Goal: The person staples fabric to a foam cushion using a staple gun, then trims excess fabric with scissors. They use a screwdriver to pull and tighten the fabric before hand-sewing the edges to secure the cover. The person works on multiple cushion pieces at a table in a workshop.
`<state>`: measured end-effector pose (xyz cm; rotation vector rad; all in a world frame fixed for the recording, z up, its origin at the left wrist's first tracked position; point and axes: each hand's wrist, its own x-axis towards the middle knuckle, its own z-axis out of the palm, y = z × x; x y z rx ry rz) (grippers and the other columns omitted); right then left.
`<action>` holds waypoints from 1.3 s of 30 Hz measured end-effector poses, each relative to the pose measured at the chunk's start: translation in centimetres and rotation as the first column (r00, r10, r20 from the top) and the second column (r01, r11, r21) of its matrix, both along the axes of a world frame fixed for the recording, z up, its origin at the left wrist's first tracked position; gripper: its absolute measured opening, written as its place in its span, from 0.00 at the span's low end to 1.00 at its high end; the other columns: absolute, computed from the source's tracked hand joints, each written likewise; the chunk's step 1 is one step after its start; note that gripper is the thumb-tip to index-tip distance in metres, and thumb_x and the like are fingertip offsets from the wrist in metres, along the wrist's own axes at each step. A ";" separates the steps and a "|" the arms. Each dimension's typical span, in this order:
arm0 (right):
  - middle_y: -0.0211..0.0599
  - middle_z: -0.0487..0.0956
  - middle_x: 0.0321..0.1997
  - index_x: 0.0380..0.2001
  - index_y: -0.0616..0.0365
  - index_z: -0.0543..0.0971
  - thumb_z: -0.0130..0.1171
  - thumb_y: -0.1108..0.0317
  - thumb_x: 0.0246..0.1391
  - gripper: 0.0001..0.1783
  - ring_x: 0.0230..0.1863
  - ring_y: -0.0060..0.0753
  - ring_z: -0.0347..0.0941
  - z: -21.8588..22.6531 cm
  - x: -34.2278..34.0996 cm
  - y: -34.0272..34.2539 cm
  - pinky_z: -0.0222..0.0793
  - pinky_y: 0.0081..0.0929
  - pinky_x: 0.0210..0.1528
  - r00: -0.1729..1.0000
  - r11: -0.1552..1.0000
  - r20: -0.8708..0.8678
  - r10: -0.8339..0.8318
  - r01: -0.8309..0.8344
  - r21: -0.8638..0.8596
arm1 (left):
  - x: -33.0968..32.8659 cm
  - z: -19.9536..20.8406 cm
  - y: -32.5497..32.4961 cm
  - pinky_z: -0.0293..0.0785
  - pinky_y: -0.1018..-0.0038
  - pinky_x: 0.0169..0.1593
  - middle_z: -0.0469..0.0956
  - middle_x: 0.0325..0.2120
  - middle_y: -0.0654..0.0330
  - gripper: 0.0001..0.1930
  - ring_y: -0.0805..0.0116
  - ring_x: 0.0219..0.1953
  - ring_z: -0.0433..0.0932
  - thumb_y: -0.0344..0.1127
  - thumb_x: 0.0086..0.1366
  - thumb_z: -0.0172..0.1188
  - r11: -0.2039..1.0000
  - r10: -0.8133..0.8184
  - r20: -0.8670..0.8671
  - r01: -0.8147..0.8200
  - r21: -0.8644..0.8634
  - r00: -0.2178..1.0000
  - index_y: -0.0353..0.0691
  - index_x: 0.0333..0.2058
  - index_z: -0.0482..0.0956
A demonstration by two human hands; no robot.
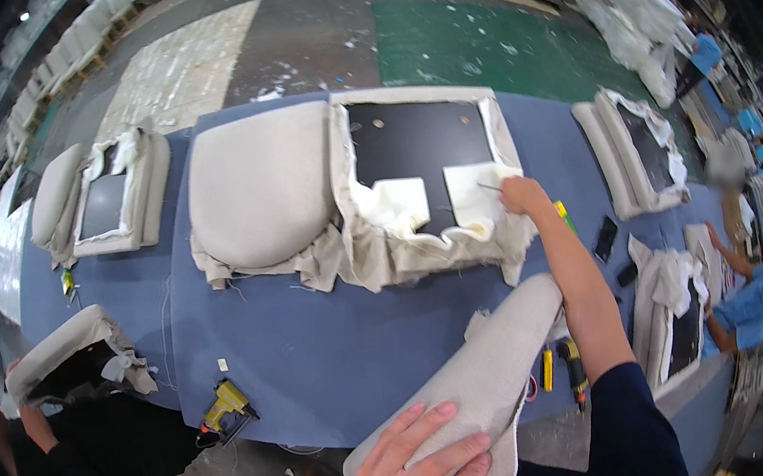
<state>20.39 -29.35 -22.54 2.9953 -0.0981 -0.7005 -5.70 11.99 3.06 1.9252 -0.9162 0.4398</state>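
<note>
In front of me a long, beige, fabric-covered padded panel (469, 359) leans at an angle over the table's near edge. My left hand (423, 457) lies across its lower end, fingers spread and bent over the fabric. Farther off, my right hand (521, 195) is closed around a thin metal tool (490, 187), whose handle is hidden. Its tip is over white padding (472, 196) at the right side of an upholstered frame (505, 132) with a black backing. Loose fabric hangs along the frame's near edge. Beside the frame lies a rounded beige cushion (260, 186).
A yellow staple gun (225, 406) lies at left on the blue table (272, 342). Near my right arm are a yellow cutter (547, 369), an air tool (576, 371) and a phone (605, 239). Co-workers handle similar panels at left and right (751, 306).
</note>
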 end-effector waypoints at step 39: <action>0.22 0.77 0.27 0.37 0.66 0.84 0.66 0.67 0.61 0.10 0.21 0.06 0.61 23.6 -35.3 21.1 0.50 0.14 0.20 0.684 -0.279 0.170 -0.709 -0.493 0.824 | -4.4 0.6 -2.4 0.76 0.66 0.53 0.85 0.40 0.53 0.09 0.53 0.47 0.82 0.20 0.52 0.69 0.998 0.061 0.054 -0.060 -0.016 0.997 0.33 0.30 0.78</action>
